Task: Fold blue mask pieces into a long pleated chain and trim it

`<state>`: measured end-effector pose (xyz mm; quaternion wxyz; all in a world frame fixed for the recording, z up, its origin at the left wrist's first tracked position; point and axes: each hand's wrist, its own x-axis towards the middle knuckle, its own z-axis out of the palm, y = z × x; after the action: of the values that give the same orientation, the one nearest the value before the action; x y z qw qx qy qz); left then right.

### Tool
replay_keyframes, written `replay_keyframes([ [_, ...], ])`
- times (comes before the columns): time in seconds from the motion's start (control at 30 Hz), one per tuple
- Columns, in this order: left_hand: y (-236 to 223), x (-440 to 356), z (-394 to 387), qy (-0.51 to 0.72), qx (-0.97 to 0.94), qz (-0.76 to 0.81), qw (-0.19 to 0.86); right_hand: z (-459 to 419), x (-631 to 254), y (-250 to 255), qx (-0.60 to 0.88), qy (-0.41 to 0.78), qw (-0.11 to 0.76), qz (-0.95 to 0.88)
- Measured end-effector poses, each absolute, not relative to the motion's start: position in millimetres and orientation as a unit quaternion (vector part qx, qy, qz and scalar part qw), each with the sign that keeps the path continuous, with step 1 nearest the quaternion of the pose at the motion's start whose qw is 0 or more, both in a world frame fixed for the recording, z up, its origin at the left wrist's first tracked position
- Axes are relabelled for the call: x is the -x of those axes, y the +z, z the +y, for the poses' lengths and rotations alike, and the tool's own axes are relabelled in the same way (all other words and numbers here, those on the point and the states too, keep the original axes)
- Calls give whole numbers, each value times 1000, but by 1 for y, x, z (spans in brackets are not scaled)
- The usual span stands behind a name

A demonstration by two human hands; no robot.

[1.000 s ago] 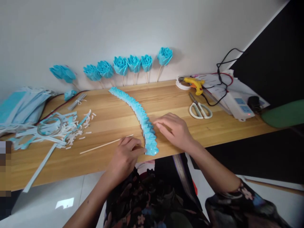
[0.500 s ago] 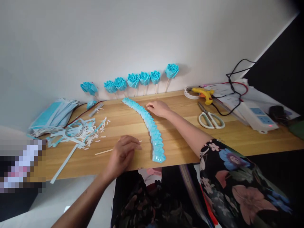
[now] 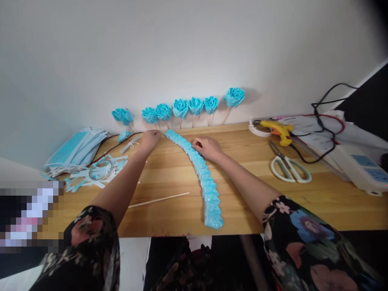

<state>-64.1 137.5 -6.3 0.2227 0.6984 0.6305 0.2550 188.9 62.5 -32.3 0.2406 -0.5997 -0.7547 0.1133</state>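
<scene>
A long strip of pleated light-blue material (image 3: pixel 202 173) curves across the wooden table, its far end near the wall side and its wider near end close to the front edge. My left hand (image 3: pixel 151 139) is closed just left of the strip's far end; its fingertips come close to it, and what they hold, if anything, is hidden. Fingers curled, my right hand (image 3: pixel 208 148) rests at the strip's right edge, in its upper part; I cannot make out anything between the fingers. A thin wooden stick (image 3: pixel 163 199) lies left of the strip.
Several blue flowers on sticks (image 3: pixel 181 108) lean against the wall. Stacked face masks (image 3: pixel 77 149), white and blue scraps and a tape ring (image 3: pixel 101 170) lie left. On the right are scissors (image 3: pixel 289 167), a yellow glue gun (image 3: pixel 279 130), cables and a power strip (image 3: pixel 362 167).
My left hand has moved from beside the wooden stick, forward to the strip's far end, uncovering the stick. My right hand stays by the strip, fingers more curled. The view has shifted slightly.
</scene>
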Motion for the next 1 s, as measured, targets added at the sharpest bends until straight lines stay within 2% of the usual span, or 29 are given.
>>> replay_keyframes([
  [0.2,-8,51,161,220,-704,640,214,64,-193,-35,602,165,279,-730],
  [0.3,-11,46,160,242,-711,630,199,64,-195,-36,595,175,290,-729],
  [0.43,-9,41,143,313,-730,577,192,67,-198,-42,563,202,377,-707],
  [0.63,15,35,107,338,-768,478,258,69,-199,-43,459,296,511,-664],
  [0.83,39,11,92,409,-747,375,365,62,-193,-29,363,399,548,-639],
  [1.0,40,-4,92,447,-715,344,412,63,-190,-29,365,416,562,-615],
])
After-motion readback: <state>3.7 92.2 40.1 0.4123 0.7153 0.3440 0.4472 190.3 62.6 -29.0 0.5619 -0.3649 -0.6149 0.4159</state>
